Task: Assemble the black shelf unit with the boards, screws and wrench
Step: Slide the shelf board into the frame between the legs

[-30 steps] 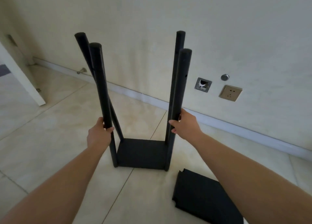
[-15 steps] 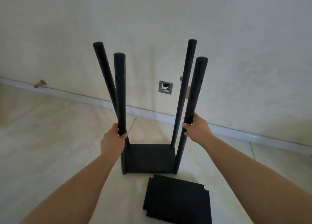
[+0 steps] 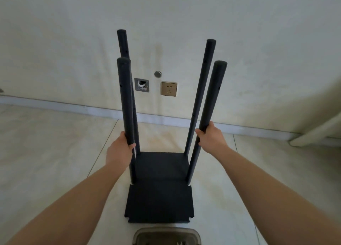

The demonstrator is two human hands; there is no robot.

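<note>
The black shelf frame stands upright on the tile floor: four round black posts rise from a square black bottom board. My left hand grips the near left post low down. My right hand grips the near right post at about the same height. Two far posts lean slightly outward. Loose black boards, stacked flat with notched corners, lie on the floor directly in front of the frame, touching its near feet. No screws or wrench show clearly.
A grey plastic container sits at the bottom edge, just in front of the loose boards. The wall behind carries a socket, an open metal box and a white skirting. A pale furniture edge stands at right.
The view has swung right and the frame now stands square to me, right behind the loose boards. Both hands keep their grip on the near posts. The grey container has come into view.
</note>
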